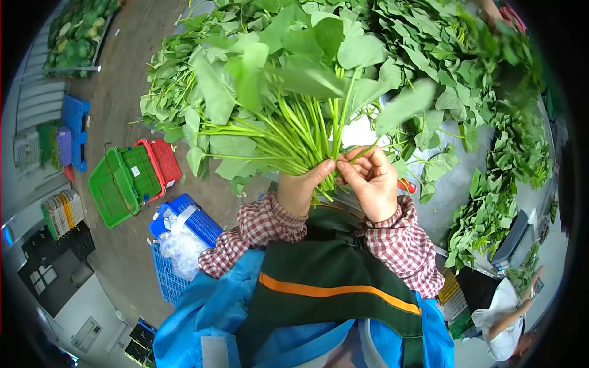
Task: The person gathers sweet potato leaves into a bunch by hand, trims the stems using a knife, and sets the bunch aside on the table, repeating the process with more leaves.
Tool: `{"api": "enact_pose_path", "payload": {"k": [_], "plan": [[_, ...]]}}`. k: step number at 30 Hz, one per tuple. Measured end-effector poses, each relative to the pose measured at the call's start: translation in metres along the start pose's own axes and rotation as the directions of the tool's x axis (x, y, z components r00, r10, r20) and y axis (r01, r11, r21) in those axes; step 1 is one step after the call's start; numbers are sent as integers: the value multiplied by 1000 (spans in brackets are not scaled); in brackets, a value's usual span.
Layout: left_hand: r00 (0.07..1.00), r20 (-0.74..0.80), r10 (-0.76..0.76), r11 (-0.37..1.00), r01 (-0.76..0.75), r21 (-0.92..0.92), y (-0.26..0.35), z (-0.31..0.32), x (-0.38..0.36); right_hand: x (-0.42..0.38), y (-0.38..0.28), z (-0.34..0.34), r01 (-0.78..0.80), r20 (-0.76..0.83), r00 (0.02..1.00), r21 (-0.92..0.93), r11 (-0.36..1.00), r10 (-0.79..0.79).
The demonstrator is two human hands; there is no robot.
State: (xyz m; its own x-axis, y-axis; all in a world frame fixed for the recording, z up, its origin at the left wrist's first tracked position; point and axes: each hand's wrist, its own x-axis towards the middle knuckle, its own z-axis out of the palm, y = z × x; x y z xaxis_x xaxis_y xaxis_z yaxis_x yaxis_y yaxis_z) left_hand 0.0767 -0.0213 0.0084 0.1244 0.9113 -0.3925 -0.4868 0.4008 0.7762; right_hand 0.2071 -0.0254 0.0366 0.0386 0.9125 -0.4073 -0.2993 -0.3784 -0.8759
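Note:
My left hand is closed around a thick bunch of leafy green stems. The leaves are broad and pointed, like sweet potato greens, and fan out away from me. Beside it, my right hand pinches a thin green stem between thumb and fingers, close to the bunch's cut ends. A small red object lies just right of my right hand, partly hidden by it. Behind the bunch, more loose leafy greens are heaped on the metal table.
On the floor at left are a green basket, a red basket and blue crates with clear plastic bags. Greens line the table's right side near a grey box-like device. Another person is at lower right.

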Motion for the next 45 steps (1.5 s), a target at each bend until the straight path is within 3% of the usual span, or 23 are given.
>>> {"api": "enact_pose_path", "payload": {"k": [5, 9, 10, 12, 13, 14, 15, 16, 17, 19, 20, 21, 22, 23, 24, 26, 28, 29, 30, 35, 38, 42, 45], "plan": [[993, -86, -75, 981, 58, -186, 9, 3, -3, -8, 6, 12, 107, -42, 994, 118, 987, -103], [965, 22, -260, 905, 251, -344, 21, -2, -10, -13, -4, 2, -18, 61, 998, 198, 980, 6], [964, 30, -264, 867, 251, -431, 24, -5, -9, -11, -4, -7, -30, 191, 981, 364, 931, -43], [962, 50, -267, 766, 243, -595, 31, -14, -3, -18, -16, -22, -85, 342, 938, 381, 921, -55], [979, 154, -137, 759, 204, -618, 38, -24, 2, -10, -22, -49, -340, 534, 819, 154, 928, 211], [983, 139, -117, 787, 177, -591, 43, -25, -1, 6, -22, -65, -509, 460, 755, -38, 860, 468], [987, 129, -95, 812, 152, -564, 49, -21, -5, 12, -7, -84, -224, 158, 898, -640, 735, 411], [991, 120, -65, 835, 120, -538, 56, -16, -8, 16, 5, -96, -47, -24, 991, -984, 173, 133], [989, 144, -41, 868, 107, -484, 61, -12, -11, 14, -2, -94, -60, -4, 991, -907, 417, 133], [990, 142, -17, 993, 34, -112, 64, 2, -12, -4, -25, -77, -85, 33, 991, -581, 809, 128], [988, 152, -5, 996, -9, 88, 65, 11, -13, -12, -42, -49, -94, 209, 970, -156, 983, 125], [983, 182, 32, 911, -103, 398, 68, 23, -6, -18, -48, -26, 45, 326, 945, -59, 997, -24], [954, 254, 159, 854, -262, 450, 45, 24, 3, -14, -30, -12, 245, 366, 905, -24, 969, -219], [902, 331, 276, 773, -413, 481, 6, 18, 15, -7, -33, -6, 249, 289, 938, -174, 953, -192], [862, 433, 262, 541, -503, 674, 16, 35, 13, -1, -35, 0, 226, 211, 964, -320, 920, -163], [750, 622, 222, -98, -618, 780, 35, 68, 10, -2, -27, -6, 228, -41, 974, 188, 955, -224], [707, 707, 37, -348, -654, 672, 44, 104, 0, -11, -16, -25, 136, -134, 989, 683, 718, -60], [632, 775, -6, -503, -671, 544, 41, 118, -4, -17, -11, -40, 107, -64, 993, 805, 584, -94], [625, 779, -59, -463, -708, 533, 43, 131, -9, -30, -23, -50, 70, -11, 994, 835, 546, -112], [561, 777, -286, -119, -826, 551, 60, 179, -38, -63, -41, -104, 272, -205, 958, 869, 413, -200], [438, 823, -363, 177, -834, 522, 48, 196, -34, -83, -45, -138, 316, -265, 946, 883, 347, -186], [303, 875, -378, 413, -790, 452, 38, 228, -26, -108, -42, -182, 315, -261, 943, 899, 304, -207], [399, 853, -336, 536, -664, 522, 19, 248, -24, -119, -36, -207, 350, -296, 930, 893, 284, -218]]}}
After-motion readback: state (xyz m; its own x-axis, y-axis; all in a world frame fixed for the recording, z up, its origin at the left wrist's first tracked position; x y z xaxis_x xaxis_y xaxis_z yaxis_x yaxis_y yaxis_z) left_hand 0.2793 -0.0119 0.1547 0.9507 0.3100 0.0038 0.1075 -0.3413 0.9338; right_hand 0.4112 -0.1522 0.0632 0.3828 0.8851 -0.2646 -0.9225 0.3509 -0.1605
